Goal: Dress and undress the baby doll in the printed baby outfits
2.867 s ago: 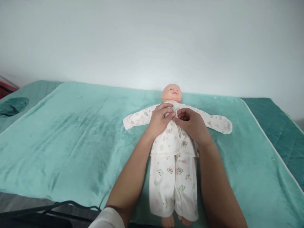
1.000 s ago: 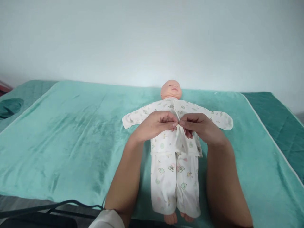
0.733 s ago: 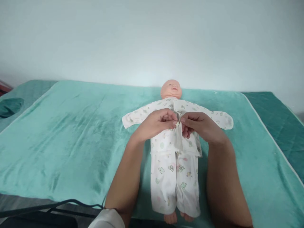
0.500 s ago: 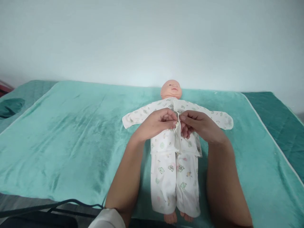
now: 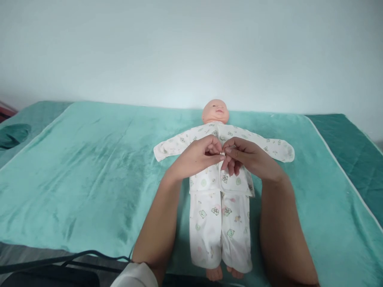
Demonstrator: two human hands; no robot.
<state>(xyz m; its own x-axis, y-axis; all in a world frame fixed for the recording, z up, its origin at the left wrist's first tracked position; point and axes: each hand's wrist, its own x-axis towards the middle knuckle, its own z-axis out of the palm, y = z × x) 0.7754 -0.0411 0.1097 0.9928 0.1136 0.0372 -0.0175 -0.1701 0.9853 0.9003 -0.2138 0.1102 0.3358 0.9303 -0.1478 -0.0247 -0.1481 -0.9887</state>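
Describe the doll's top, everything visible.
The top is white soft-looking fabric with small green and pink prints. Its long sleeves spread flat on the teal blanket; its hem overlaps matching trousers. The left hand and right hand pinch its front edges together at the chest.

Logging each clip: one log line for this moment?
left hand: pinching shirt front | right hand: pinching it too | doll: on back, teal blanket

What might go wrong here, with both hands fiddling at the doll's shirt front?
The left hand and right hand pinch the shirt at its front opening, and the fingers hide the fastening, so the two edges may be joined crooked. Pulling on the cloth may also shift the doll on the smooth green blanket.
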